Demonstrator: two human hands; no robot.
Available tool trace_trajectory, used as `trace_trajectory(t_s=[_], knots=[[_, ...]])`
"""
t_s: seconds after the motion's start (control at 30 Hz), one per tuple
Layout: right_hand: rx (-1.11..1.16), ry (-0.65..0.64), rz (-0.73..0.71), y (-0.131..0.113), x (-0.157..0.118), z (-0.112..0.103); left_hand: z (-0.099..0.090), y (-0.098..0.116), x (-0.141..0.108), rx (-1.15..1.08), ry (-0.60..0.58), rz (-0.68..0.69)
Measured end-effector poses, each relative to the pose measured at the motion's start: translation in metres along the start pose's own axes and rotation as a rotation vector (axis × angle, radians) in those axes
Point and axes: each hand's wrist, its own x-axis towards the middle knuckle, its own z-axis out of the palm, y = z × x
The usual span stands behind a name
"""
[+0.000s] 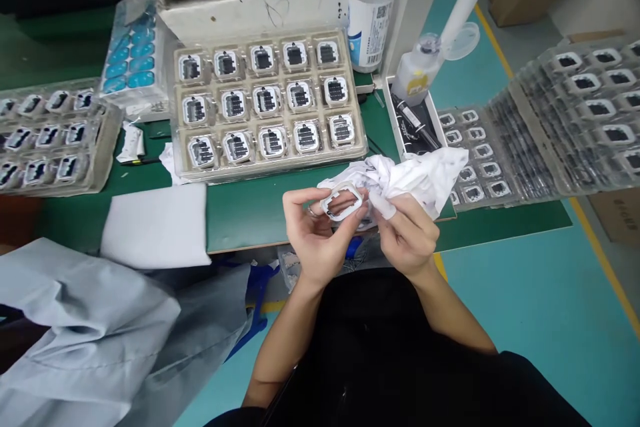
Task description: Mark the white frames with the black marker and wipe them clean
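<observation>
My left hand (316, 243) pinches a small white rounded-square plastic frame (326, 203) by its edges, above the front edge of the bench. Fingers show through the frame's opening, and dark marks lie along its inner rim. Close beside it on the right, my right hand (413, 233) is closed, its fingertips near the frame. White material covers one fingertip, and a crumpled white cloth (417, 177) bunches behind and between the hands. Behind them sits a clear plastic tray (270, 163) with rows of similar white frames with dark centres.
More filled trays stand at the left (95, 177) and in a stack at the right (530, 127). A large bottle (373, 13), a small open-lidded bottle (415, 73), a box with blue pods (133, 57) and a white pad (155, 223) are around. A person's grey sleeve (85, 327) is at left.
</observation>
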Motion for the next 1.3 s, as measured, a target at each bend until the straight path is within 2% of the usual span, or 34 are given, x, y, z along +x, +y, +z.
trace_trajectory(t_s=[0.17,0.27,0.4,0.57,0.7,0.87,1.07,1.23,1.3], knots=[[-0.007,-0.047,0.028,0.000,0.003,-0.004,-0.001,-0.009,0.003,-0.017,-0.006,-0.065],[0.014,-0.092,0.060,-0.001,0.004,-0.006,-0.004,-0.012,0.006,0.005,-0.056,-0.124],[0.059,-0.137,0.092,-0.001,0.005,-0.009,-0.006,-0.011,0.007,-0.013,-0.144,-0.136],[0.093,-0.177,0.128,0.000,0.010,-0.013,-0.007,-0.010,0.008,-0.035,-0.187,-0.185],[0.110,-0.145,0.145,0.000,0.009,-0.012,-0.005,-0.011,0.008,-0.067,-0.135,-0.147],[0.045,0.002,0.198,0.003,-0.001,-0.006,-0.001,-0.013,0.004,-0.028,-0.023,-0.091],[0.044,0.009,0.139,0.005,0.002,-0.006,0.003,-0.011,0.003,0.029,0.015,-0.010],[-0.013,-0.001,0.093,0.003,0.004,-0.005,0.004,-0.010,-0.002,0.039,0.016,-0.020],[-0.010,-0.007,0.079,0.003,0.004,-0.004,0.005,-0.010,-0.005,0.052,0.036,0.028]])
